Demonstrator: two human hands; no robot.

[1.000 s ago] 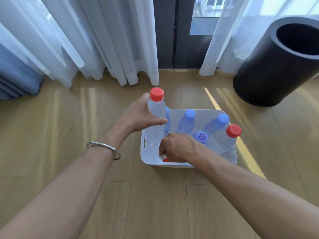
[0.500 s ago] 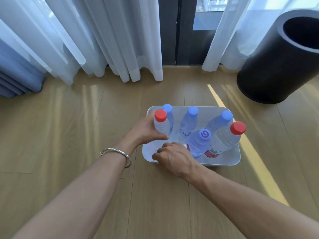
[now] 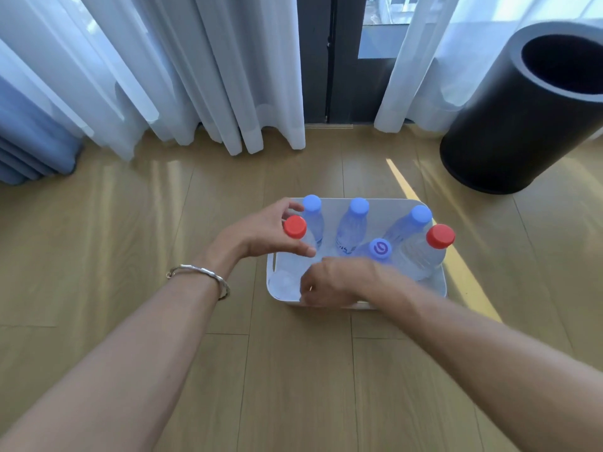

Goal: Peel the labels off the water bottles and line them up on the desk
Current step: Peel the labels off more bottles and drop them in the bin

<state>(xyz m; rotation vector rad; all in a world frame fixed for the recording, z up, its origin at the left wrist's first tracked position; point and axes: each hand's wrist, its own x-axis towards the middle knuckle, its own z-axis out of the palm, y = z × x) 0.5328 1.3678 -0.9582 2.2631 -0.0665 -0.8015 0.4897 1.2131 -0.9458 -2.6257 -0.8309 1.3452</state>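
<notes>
Currently: bottle [image 3: 295, 227], red cap, upright in near-left corner of bin [image 3: 442, 278]; shoulder gripped by left hand [image 3: 257, 236], likely for steadying. Right hand [image 3: 329, 282] curled at near rim, blurred; hold indiscernible. Five other bottles [image 3: 352, 226] alongside.

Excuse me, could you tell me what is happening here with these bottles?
A person reaches into a white bin on the wooden floor that holds six water bottles. The left hand grips the red-capped bottle at the bin's left end near its cap. The right hand is curled at the near rim; what it holds is unclear. No bottle stands outside the bin.
</notes>
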